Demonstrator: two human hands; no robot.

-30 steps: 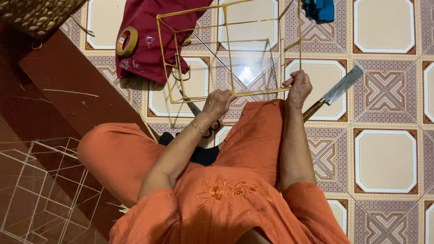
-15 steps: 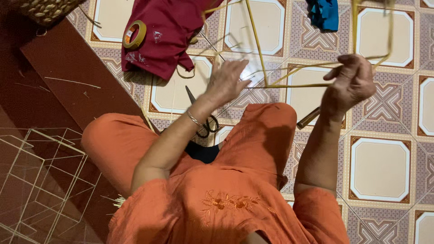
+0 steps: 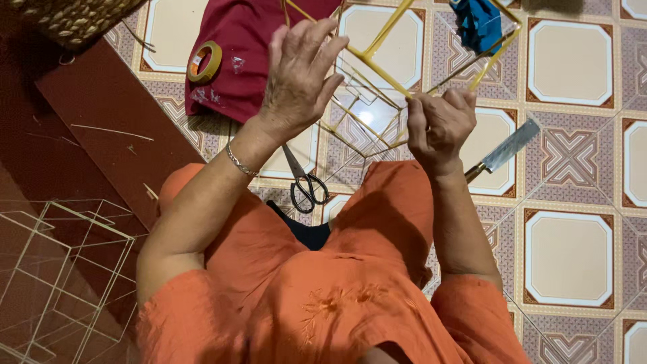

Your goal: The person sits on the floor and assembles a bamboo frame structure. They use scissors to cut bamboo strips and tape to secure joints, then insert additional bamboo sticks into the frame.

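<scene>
I sit on a tiled floor in orange clothes and hold a frame of thin yellow sticks (image 3: 377,64) up over my knees. My right hand (image 3: 438,128) pinches the frame's sticks at its near corner. Raised to the left of that corner, my left hand (image 3: 296,74) has its fingers spread and rests against the frame's left side; I cannot see any grip there. A pair of scissors (image 3: 304,183) lies on the floor under the left wrist. To the right of my right hand lies a cleaver (image 3: 505,149).
A dark red cloth (image 3: 249,40) with a roll of tape (image 3: 205,61) on it lies at the far left, a blue cloth (image 3: 478,23) at the far right. A woven basket (image 3: 74,20) stands top left. Pale stick frames (image 3: 60,269) sit bottom left.
Both hands have risen with the frame, which has tilted and turned. My left hand has gone from below the frame up to its left side, fingers spread.
</scene>
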